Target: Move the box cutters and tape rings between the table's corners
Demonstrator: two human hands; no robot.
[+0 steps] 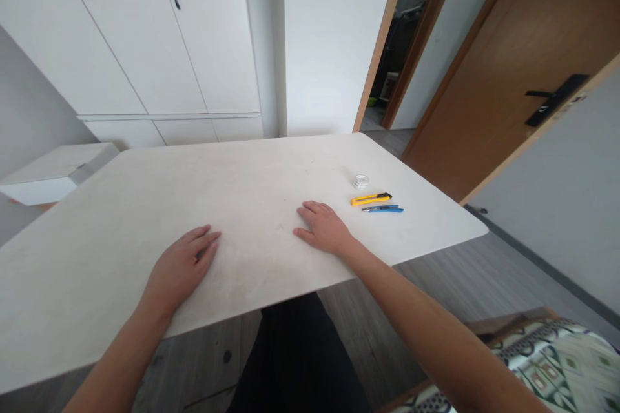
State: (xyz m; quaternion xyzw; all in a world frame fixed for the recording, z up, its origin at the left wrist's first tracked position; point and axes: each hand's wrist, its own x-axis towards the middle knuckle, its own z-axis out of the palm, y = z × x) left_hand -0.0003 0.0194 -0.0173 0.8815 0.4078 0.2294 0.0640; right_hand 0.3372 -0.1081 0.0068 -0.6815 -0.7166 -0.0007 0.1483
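Both of my hands lie flat, palm down, on a pale white table. My left hand rests near the front edge and holds nothing. My right hand is also empty, its fingers slightly spread. To the right of it lie a yellow utility knife and a blue pen, side by side, a short gap from my fingers. Just beyond them sits a small roll of clear tape.
White cabinets stand behind the table, with a low white shelf at the left. A brown door stands open at the right. A patterned cushion shows at the lower right.
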